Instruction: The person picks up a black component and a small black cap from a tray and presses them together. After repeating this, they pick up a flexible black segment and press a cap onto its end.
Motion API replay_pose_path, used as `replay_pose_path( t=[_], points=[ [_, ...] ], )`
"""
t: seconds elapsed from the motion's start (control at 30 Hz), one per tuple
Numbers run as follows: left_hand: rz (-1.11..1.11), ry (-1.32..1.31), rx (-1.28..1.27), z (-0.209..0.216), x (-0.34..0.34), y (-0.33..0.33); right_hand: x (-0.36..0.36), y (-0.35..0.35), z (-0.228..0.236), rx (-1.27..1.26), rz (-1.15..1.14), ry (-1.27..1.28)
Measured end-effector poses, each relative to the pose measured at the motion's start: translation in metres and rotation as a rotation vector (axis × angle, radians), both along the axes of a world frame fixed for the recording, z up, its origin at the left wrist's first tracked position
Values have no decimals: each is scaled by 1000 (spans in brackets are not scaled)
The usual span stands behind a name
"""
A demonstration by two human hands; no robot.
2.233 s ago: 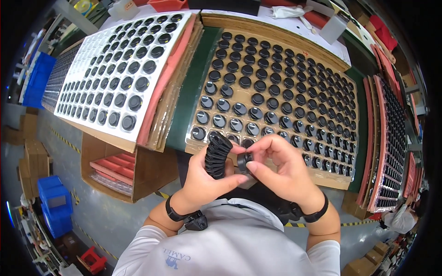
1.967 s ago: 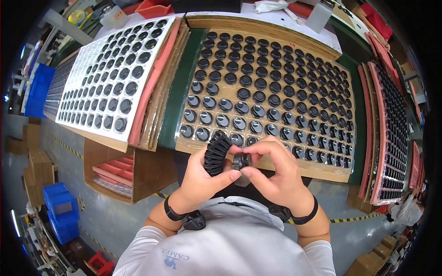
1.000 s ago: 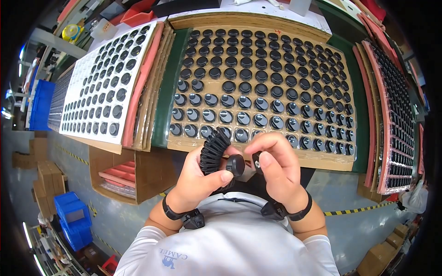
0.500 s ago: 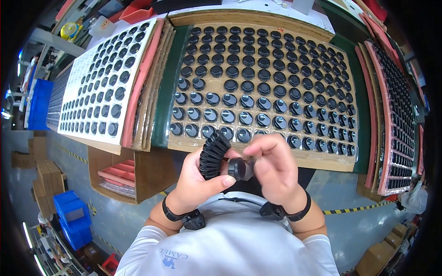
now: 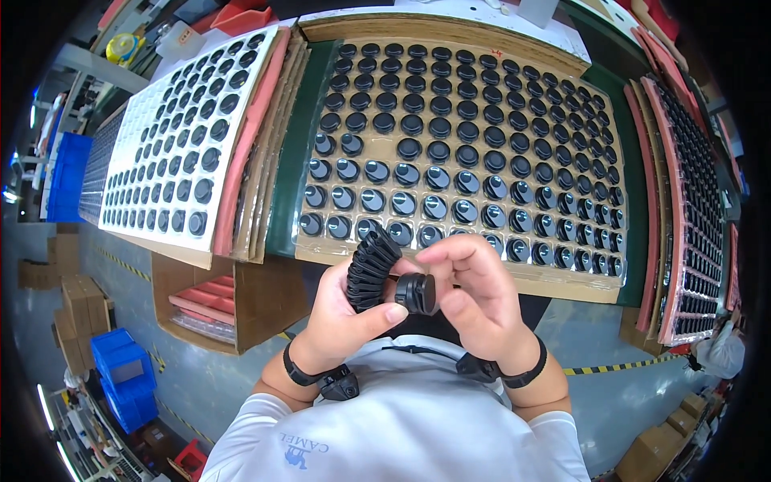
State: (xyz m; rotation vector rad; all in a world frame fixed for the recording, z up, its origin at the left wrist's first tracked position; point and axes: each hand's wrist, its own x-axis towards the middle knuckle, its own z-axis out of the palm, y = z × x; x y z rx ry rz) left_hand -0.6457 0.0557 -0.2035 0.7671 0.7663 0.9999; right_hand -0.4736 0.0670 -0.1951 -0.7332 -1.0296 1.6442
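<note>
i'm cupping a curved stack of black caps in my left hand, while my right hand is pinching one black cap just beside it, below the cap tray.

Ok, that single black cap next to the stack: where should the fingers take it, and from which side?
Probably by its round rim, from the right. The single black cap stands on edge beside the curved stack of caps, which the left hand holds, so its left side is blocked. The right hand already pinches it across the rim, thumb below and fingers above.
</note>
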Motion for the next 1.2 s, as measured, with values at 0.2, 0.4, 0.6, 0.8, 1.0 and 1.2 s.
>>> replay_pose_path(
  t=[0.2,0.4,0.6,0.8,1.0,1.2],
  points=[
    [-1,17,54,-5,-1,1,15,10,2,444,31,-534],
    [22,-46,-20,-6,-7,0,11,21,8,725,15,-668],
    [37,-93,25,-11,-11,3,6,38,26,815,108,-790],
    [6,-270,-20,-22,-21,7,-4,87,30,604,122,-953],
    [-51,-339,-52,-36,-29,10,-24,146,-1,560,110,-1304],
    [-57,-348,-78,-40,-38,12,-44,159,-5,576,201,-1651]
  ],
)
